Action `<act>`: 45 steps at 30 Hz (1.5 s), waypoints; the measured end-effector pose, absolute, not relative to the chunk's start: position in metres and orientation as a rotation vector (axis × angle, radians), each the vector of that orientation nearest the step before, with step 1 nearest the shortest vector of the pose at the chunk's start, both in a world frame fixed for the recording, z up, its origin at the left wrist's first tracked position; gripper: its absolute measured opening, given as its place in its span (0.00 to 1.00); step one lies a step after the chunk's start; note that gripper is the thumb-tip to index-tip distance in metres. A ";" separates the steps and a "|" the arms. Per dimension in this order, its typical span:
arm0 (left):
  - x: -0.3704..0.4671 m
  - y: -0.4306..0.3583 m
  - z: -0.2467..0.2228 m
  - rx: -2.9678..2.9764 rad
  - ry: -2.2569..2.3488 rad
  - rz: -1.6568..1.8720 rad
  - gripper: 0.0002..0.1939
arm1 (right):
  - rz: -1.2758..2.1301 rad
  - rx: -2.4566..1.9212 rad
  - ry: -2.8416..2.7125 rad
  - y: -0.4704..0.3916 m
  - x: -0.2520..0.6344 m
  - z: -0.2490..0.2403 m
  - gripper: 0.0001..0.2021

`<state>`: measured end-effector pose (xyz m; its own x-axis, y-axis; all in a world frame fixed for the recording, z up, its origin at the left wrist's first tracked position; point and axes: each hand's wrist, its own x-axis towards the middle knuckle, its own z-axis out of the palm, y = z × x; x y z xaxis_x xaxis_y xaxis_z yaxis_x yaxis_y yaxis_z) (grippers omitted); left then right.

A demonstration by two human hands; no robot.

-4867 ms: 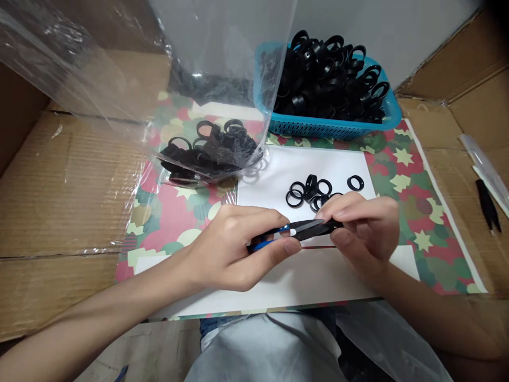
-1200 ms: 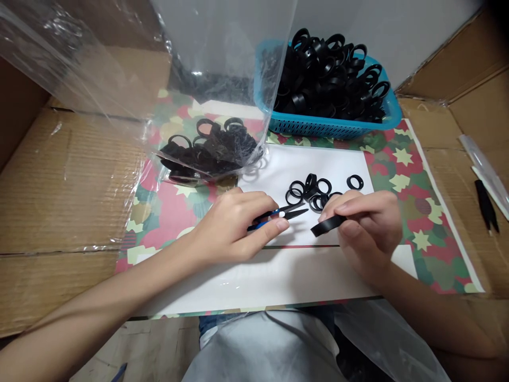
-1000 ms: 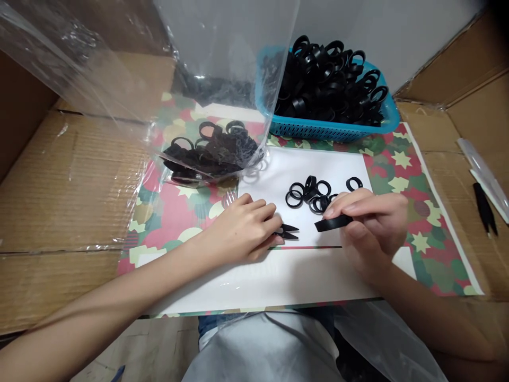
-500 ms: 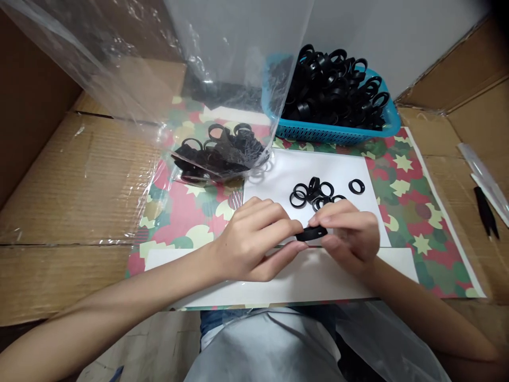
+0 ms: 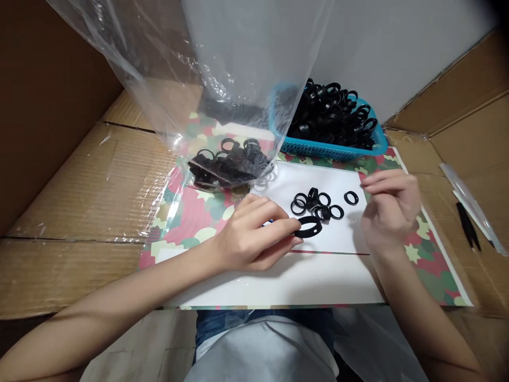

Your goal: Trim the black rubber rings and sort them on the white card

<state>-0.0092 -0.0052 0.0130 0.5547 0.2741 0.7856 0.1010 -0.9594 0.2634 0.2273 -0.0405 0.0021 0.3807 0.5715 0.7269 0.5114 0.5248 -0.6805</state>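
On the white sheet [image 5: 318,276], left hand [image 5: 254,233] fingers pinch a black ring [image 5: 308,227]; right hand [image 5: 392,209] hovers loosely open.

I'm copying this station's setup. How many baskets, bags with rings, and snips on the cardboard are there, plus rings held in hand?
Blue basket: 1
Clear bag with rings: 1
Black snips on cardboard: 1
Black ring in left hand: 1
Total: 4
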 end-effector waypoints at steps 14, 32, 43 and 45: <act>-0.008 0.001 0.010 2.926 0.212 1.455 0.03 | 0.915 -1.127 -1.870 -0.059 0.200 0.010 0.15; -0.009 -0.002 0.004 2.604 0.347 1.201 0.16 | 0.985 -1.200 -1.810 -0.065 0.199 0.011 0.11; -0.007 -0.001 0.006 2.514 0.442 1.077 0.12 | 0.888 -1.243 -1.950 -0.065 0.198 0.007 0.11; -0.007 0.000 0.005 2.524 0.415 0.952 0.11 | 0.793 -1.271 -1.967 -0.064 0.197 0.008 0.10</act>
<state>-0.0070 0.0000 0.0045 0.7225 0.4090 0.5574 0.1296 -0.8721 0.4719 0.1967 -0.0637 0.0077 -0.3130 0.9286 0.1991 0.5310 0.3449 -0.7740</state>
